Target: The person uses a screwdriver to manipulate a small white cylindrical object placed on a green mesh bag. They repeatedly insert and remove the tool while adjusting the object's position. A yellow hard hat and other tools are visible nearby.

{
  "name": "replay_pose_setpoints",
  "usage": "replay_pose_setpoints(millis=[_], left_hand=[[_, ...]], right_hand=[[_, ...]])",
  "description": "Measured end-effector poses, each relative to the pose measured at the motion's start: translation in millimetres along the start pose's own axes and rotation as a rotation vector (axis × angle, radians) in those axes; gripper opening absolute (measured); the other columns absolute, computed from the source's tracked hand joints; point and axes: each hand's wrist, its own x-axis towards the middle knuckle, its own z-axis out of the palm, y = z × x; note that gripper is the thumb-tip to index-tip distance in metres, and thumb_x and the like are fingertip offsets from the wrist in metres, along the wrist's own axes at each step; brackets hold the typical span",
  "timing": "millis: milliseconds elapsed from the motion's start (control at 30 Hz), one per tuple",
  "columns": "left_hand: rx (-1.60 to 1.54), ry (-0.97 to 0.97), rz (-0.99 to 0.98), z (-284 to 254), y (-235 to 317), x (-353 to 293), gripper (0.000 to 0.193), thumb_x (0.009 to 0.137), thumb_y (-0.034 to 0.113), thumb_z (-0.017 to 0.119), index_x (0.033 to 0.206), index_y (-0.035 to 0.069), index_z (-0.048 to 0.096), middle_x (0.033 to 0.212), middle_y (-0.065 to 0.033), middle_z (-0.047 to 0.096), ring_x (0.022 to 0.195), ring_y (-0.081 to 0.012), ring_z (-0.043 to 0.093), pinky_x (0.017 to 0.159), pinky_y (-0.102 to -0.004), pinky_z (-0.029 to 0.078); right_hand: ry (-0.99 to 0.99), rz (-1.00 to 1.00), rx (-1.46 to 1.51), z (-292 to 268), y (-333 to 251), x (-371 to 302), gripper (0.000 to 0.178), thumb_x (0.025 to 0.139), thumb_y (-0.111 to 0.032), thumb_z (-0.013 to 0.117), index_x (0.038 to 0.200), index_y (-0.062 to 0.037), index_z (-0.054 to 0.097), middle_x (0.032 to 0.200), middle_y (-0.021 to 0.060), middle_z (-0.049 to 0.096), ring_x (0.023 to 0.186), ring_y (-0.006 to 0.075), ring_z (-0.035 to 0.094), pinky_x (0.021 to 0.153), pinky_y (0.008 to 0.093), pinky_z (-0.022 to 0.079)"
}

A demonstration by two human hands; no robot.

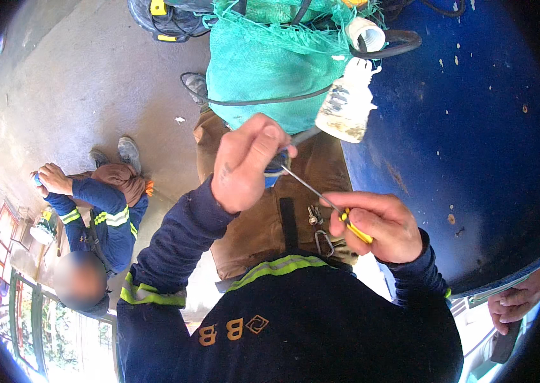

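Observation:
My left hand [244, 163] is closed on a small round dark part with a blue edge [275, 164], held in front of my brown trousers. My fingers cover much of it, and its exact kind does not show. In my right hand [378, 225] is a yellow-handled screwdriver [359, 232], gripped by the handle. Its thin metal shaft slants up and left, and the tip meets the round part at my left fingers. Just beyond, a stained white plastic bottle [346, 105] hangs tilted beside a green mesh sack [270, 70].
A large blue curved metal surface [455, 147] fills the right side. A black cable [263, 102] crosses the sack. At left another person [110, 217] holds a small blue thing in both hands. Someone else's hand [514, 305] shows at the lower right edge.

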Motion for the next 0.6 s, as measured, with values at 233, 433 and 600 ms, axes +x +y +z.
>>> replay_pose_setpoints(millis=[233,433,600], left_hand=[[0.06,-0.088,0.108,-5.0,-6.6,-0.1,0.041,0.093,0.037,0.041,0.085,-0.001,0.051,0.075,-0.0108,0.058,0.07,-0.0157,0.056,0.065,-0.0277,0.044],[0.434,-0.15,0.201,-12.9,3.7,-1.8,0.037,0.068,0.017,0.077,0.09,0.003,0.051,0.076,-0.0069,0.059,0.07,-0.0136,0.056,0.066,-0.0273,0.045],[0.372,-0.145,0.055,-9.9,6.0,-11.0,0.028,0.07,0.012,0.07,0.087,0.002,0.051,0.076,-0.0074,0.059,0.07,-0.0121,0.056,0.065,-0.0271,0.046]], right_hand=[[-0.09,0.281,0.18,-3.5,-8.7,18.2,0.042,0.094,-0.026,0.044,0.123,0.0043,0.046,0.064,-0.0019,0.038,0.046,0.0042,0.028,0.04,0.0207,0.023],[0.052,-0.475,-0.992,-13.4,-11.8,25.1,0.007,0.084,-0.003,0.053,0.085,0.002,0.049,0.071,0.0116,0.05,0.064,0.027,0.053,0.06,0.033,0.042],[0.36,-0.484,-0.437,13.5,23.4,52.3,0.012,0.087,-0.008,0.054,0.095,-0.0001,0.053,0.076,0.0013,0.051,0.071,0.0077,0.046,0.066,0.0235,0.04]])
